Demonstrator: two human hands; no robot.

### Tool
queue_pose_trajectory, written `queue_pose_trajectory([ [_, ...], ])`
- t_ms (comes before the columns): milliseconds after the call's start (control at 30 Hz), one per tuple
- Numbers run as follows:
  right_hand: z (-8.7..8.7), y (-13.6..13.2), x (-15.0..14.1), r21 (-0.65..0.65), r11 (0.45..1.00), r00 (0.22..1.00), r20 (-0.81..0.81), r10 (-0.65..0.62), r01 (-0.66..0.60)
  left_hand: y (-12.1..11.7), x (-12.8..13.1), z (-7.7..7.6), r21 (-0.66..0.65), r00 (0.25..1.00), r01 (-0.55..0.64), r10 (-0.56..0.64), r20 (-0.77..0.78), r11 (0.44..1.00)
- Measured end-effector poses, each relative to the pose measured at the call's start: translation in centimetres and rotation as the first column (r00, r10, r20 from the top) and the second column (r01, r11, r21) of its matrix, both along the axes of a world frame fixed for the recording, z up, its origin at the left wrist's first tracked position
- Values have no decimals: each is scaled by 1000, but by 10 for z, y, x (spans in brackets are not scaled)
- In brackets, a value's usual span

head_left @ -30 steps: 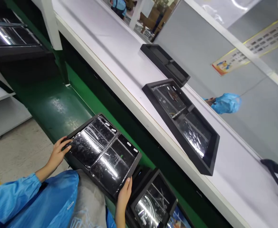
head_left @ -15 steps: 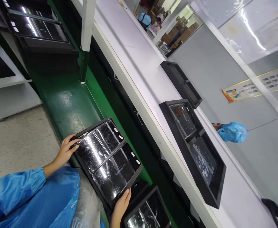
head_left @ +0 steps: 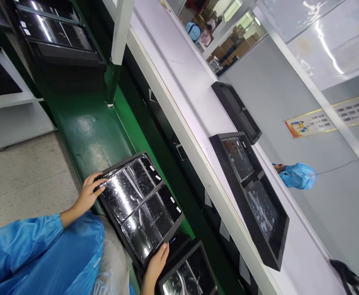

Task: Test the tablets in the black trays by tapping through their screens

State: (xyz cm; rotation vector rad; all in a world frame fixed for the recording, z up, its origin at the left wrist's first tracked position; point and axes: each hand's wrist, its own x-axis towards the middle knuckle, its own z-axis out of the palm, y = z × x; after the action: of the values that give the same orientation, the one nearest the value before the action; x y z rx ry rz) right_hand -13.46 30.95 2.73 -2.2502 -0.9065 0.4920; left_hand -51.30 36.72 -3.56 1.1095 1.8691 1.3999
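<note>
Shifted slightly since a second ago: the head view, while both hands keep hold of the black tray (head_left: 173,230).
It sits near, left of the white bench (head_left: 179,73), the left hand (head_left: 89,192) grasping its left end with fingers over the rim, the right hand (head_left: 157,262) grasping its near right end; grip underneath cannot be told. Two glossy screens lie side by side inside, the right screen (head_left: 153,219) reading "Android". Just beyond the right hand is another filled tray (head_left: 179,264); on the bench, a larger-looking tray (head_left: 240,198) stands nearer than a second bench tray (head_left: 228,110).
</note>
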Motion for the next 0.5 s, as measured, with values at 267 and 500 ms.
queue_pose_trajectory([
  [267,-2,0,6,-20,999,1000,12,25,-25,1,8,-2,-3,999,-15,15,28,1000],
  [500,-4,5,15,-53,997,994,92,62,-58,3,9,1,7,996,18,-18,87,1000],
])
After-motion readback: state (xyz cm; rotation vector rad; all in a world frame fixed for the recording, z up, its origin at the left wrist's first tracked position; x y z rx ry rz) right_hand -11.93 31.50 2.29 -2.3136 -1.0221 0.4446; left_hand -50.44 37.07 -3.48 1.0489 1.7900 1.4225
